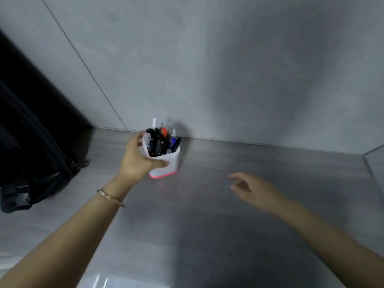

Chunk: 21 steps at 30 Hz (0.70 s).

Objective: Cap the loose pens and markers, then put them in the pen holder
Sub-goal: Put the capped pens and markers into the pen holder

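Observation:
A white pen holder [171,162] with a pink base stands on the grey metal table, close to the back wall. Several pens and markers [163,141] stick up out of it, black, blue, orange and clear ones. My left hand [137,157] grips the holder from its left side, thumb across the front and fingers round the back rim. My right hand [252,189] hovers over the table to the right of the holder, fingers relaxed and holding nothing. I see no loose pens on the table.
A black bag [31,146] with zips leans against the wall at the left and rests on the table [228,225]. Grey wall panels rise right behind the holder. A raised metal edge [374,163] borders the table at the far right.

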### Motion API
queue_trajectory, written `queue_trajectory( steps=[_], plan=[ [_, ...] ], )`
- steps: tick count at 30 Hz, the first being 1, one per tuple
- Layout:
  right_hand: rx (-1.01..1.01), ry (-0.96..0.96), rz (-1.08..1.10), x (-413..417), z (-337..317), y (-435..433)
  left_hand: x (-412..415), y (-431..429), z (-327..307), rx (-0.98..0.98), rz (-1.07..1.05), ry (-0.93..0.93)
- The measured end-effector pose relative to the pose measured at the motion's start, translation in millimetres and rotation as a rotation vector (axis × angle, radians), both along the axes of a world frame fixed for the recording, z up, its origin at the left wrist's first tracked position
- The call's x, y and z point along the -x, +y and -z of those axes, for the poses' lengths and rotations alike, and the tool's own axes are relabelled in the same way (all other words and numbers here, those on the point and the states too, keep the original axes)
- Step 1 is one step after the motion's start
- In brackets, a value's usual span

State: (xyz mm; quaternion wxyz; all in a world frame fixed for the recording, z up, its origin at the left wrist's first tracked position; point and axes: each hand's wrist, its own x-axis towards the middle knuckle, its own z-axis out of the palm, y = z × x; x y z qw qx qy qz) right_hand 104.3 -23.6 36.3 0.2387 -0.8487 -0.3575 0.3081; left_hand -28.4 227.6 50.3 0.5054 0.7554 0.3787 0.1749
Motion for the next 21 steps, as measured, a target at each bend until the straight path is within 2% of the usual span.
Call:
queue_trajectory(
  steps=[3,9,17,20,21],
  plan=[
    [0.060,0.000,0.023,-4.0,4.1,-3.5,-7.7,37.7,-4.7,-0.016,0.040,0.058],
    [0.170,-0.024,0.024,3.7,3.3,-10.9,-10.9,73.8,-3.0,0.102,0.120,0.118],
    [0.240,-0.076,0.018,16.8,5.4,-25.2,-6.8,81.8,4.8,0.228,0.168,0.046],
    [0.245,-0.081,0.022,16.7,4.7,-26.1,-2.9,70.6,16.2,0.195,0.040,0.047],
    [0.248,-0.074,0.024,14.3,6.1,-25.2,3.2,58.7,12.7,0.134,-0.078,0.178]
  ],
)
